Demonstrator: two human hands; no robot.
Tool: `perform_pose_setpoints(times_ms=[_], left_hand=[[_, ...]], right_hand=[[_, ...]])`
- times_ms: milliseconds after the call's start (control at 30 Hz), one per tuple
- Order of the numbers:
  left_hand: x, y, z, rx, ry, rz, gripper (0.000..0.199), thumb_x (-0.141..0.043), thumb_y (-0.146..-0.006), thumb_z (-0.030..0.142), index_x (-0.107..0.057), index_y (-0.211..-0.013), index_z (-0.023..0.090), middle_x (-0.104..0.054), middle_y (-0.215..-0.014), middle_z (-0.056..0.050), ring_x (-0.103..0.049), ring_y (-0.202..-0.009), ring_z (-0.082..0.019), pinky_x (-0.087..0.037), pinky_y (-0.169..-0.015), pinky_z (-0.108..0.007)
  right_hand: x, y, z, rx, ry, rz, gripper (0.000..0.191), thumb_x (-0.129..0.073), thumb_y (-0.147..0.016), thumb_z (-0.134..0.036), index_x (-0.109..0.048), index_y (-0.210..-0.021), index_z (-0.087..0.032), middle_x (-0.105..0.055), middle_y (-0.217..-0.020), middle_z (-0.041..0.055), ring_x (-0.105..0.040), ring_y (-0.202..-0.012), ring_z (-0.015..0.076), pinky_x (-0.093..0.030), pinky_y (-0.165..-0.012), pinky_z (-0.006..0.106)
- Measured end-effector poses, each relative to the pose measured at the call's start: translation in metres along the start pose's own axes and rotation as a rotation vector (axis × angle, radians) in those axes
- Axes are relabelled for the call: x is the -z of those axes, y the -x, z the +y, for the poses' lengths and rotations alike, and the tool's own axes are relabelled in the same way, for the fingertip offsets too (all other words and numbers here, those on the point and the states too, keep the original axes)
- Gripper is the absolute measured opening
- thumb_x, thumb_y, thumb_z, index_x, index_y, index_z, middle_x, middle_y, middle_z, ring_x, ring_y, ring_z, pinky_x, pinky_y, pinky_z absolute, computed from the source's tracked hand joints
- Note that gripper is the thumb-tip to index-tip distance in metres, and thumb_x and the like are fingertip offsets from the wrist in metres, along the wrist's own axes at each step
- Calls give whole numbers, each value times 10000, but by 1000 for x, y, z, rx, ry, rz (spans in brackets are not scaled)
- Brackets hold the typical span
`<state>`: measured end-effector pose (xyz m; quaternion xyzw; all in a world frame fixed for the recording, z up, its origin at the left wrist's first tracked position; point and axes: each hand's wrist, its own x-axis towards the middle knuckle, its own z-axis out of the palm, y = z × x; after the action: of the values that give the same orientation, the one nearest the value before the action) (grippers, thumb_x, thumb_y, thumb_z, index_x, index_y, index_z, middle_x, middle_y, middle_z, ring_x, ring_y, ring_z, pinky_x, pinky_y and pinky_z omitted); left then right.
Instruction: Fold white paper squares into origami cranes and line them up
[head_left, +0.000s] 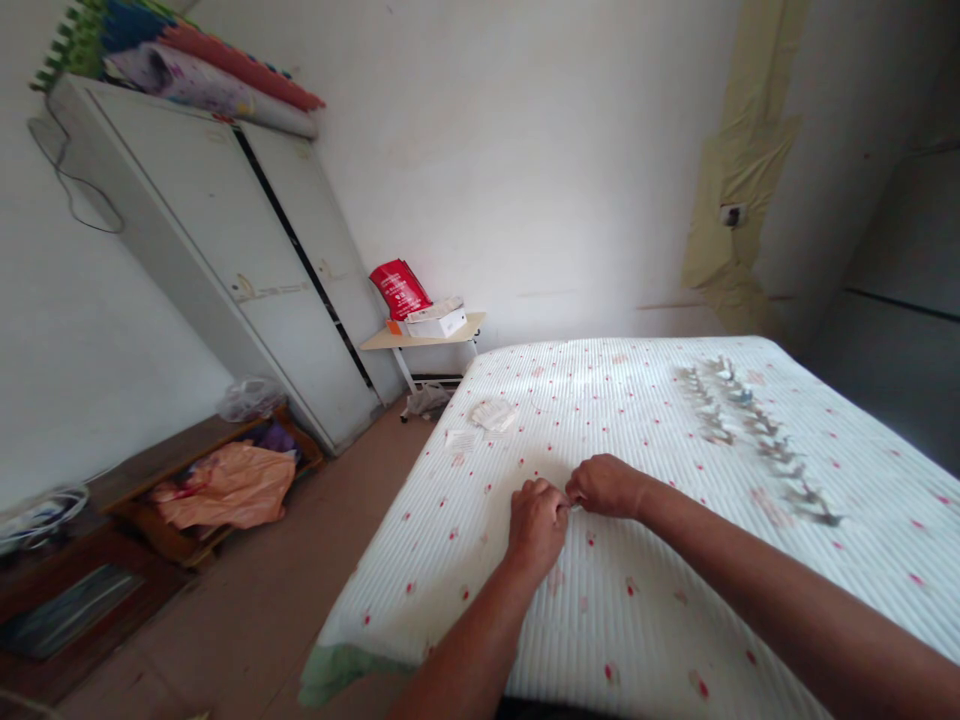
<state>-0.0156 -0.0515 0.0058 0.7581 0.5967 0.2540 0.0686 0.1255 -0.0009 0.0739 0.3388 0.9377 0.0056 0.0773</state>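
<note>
My left hand (pixel 538 522) and my right hand (pixel 606 486) meet over the near part of a white bed cover (pixel 630 400) dotted with red. Both are closed, fingertips pinching a small piece between them that is mostly hidden and too small to name. Beyond them lies a small pile of pale paper pieces (pixel 493 414), with a flat printed sheet (pixel 460 440) beside it. Toward the right of the bed, several small folded grey-white shapes (pixel 765 428) stand in rows.
Past the bed's far left corner, a small table (pixel 382 339) bears a red bag (pixel 400 289) and a white box (pixel 437 321). A grey cabinet (pixel 225 240) stands at left, near a low wooden unit with an orange plastic bag (pixel 232 485).
</note>
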Motion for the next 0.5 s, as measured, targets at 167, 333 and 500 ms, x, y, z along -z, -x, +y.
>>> perform_pose_setpoints(times_ms=[167,333,500], left_hand=[[2,1,1,-6,11,8,101,-525,-776,147,-606,-741,197,-587,-813,-13,-499,-849,-158,-341,-745,-277],[1,1,1,-7,19,5,88,-543,-763,143,-606,-735,199,-583,-804,-8,-498,-851,-159,-342,-743,-277],[1,1,1,-8,26,21,81,-568,-731,131,-610,-746,199,-587,-818,-7,-493,-855,-161,-339,-742,-279]], right_hand=[[0,-2,5,2,-53,6,236,-507,-725,-183,-705,-814,-275,-710,-817,31,-633,-737,178,-367,-583,236],[-1,-3,8,19,-88,15,217,-524,-723,-202,-706,-801,-293,-710,-798,11,-629,-715,166,-356,-574,230],[6,-2,4,63,-5,4,205,-511,-768,-213,-709,-793,-261,-710,-798,42,-632,-703,181,-345,-547,233]])
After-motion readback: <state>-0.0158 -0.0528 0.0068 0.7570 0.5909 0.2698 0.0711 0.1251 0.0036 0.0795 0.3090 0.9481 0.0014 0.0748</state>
